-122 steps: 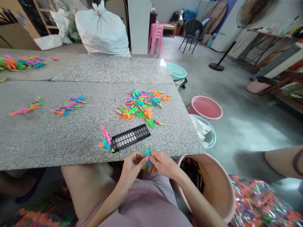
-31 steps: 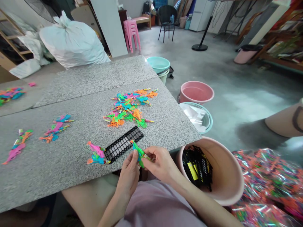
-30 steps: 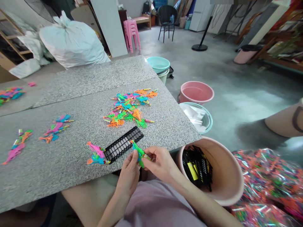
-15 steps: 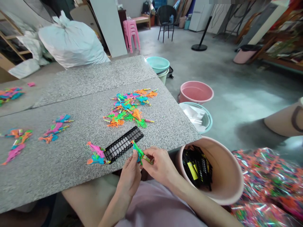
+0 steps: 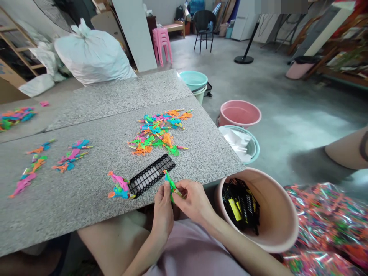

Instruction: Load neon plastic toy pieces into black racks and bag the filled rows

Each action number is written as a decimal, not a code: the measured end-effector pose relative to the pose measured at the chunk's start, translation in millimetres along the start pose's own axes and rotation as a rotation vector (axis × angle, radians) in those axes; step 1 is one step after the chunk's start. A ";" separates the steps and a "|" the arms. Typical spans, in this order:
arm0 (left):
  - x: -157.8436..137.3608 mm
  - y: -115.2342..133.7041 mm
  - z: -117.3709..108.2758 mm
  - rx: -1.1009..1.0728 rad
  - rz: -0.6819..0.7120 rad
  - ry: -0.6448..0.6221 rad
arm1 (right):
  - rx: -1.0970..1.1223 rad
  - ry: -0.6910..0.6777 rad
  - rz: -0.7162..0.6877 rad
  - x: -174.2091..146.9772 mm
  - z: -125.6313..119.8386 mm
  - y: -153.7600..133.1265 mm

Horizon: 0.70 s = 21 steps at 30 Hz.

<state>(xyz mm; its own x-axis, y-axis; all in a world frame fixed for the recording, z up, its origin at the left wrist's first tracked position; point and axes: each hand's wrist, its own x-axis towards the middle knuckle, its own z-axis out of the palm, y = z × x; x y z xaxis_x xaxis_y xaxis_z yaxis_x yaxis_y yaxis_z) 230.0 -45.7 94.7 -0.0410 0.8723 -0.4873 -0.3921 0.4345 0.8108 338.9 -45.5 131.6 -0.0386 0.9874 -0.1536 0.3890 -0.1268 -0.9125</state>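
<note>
Both hands (image 5: 164, 209) (image 5: 196, 199) — green piece (image 5: 170, 180) — near tabletop edge (image 5: 218, 176)

Head view: L hand (image 5: 163, 207) and R hand (image 5: 197, 197) pinch a green-and-blue plastic pc. w/ orange tip (image 5: 169, 180) btwn them, just over the near edge of a speckled grey surface (image 5: 86, 203). On the surface, a blk lattice tray (image 5: 150, 176) lies angled nr the hands, w/ a small pink-and-blue cluster (image 5: 119, 186) at its L end, a mixed-colour pile (image 5: 156, 132) beyond, and two looser groups (image 5: 71, 155) (image 5: 31, 166) to the L. At R, a lg. pink tub (image 5: 280, 214) holds blk lattice pcs. (image 5: 241, 207), beside clear bags of multicol. parts (image 5: 330, 218); a white sack (image 5: 94, 55) stands in the bkgd.
</note>
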 end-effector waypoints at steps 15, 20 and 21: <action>-8.2 -14.4 -2.7 0.446 0.351 0.212 | -0.019 0.252 -0.171 2.1 23.1 33.3; -1.1 -12.3 -7.3 0.398 0.334 0.142 | 0.064 0.163 -0.087 9.6 22.5 52.1; 0.4 -12.1 -9.5 0.368 0.325 0.129 | 0.103 0.100 -0.080 11.5 19.6 54.6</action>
<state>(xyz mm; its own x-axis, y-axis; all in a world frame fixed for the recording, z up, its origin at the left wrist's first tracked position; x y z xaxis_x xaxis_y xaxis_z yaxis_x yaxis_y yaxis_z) 226.0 -52.8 81.6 -0.2289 0.9509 -0.2081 0.0091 0.2158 0.9764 341.6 -42.9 72.6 0.0283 0.9986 -0.0455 0.2917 -0.0518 -0.9551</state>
